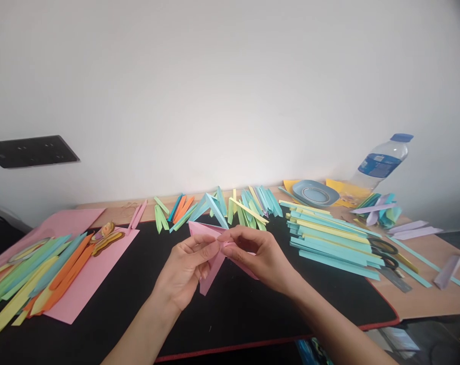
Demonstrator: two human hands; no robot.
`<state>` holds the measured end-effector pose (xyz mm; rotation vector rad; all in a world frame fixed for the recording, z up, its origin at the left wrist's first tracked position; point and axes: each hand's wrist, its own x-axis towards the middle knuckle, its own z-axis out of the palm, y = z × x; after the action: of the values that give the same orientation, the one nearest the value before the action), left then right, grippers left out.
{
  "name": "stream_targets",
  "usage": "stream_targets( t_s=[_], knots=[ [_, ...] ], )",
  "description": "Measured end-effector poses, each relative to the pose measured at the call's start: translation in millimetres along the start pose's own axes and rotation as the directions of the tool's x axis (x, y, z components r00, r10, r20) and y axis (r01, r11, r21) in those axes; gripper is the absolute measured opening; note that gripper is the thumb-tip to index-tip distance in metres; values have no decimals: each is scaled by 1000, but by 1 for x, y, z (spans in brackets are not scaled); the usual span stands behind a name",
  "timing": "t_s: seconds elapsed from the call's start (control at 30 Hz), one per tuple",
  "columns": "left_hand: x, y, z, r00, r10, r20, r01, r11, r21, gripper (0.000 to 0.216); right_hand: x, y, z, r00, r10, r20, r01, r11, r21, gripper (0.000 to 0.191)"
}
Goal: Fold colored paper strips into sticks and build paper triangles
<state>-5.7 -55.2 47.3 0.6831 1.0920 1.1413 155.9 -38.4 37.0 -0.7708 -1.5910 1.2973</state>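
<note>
One broad, black, cloth-like mat with red edging (268, 317) spreads below us; above it our bare left hand (180, 266) and bare right hand (262, 258) both pinch angular folded pink paper (212, 274) tightly — a creasing or joining step, we judge — and the next move probably calls for steady, even pressure

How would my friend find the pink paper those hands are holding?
Find the big black mat. Over its middle, the left hand and right hand meet, pinching a folded pink paper. Unlike the pink sheets and pink strips lying to the left, this piece is held, with ends jutting out.
</note>
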Motion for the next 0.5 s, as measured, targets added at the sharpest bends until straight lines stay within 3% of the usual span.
stream_targets(
  t_s=[0.23, 0.33, 0.43, 0.5],
  knots=[
    [6, 7, -3, 982, -85, 171, 91, 995, -29, 24, 4, -4, -2, 998, -11, 58, 16, 996, -88, 16],
    [6, 5, -4, 986, -79, 147, 84, 996, -23, 24, 5, -4, -1, 999, -9, 47, 12, 997, -71, 16],
    [-1, 1, -4, 999, 28, 40, -31, 995, 90, 24, 5, -5, 1, 1000, -6, -11, 5, 999, -54, 16],
    [-8, -1, -2, 978, 201, -46, -182, 948, 262, 25, 5, -5, 3, 997, -27, -65, 22, 997, -80, 15]
  ],
)
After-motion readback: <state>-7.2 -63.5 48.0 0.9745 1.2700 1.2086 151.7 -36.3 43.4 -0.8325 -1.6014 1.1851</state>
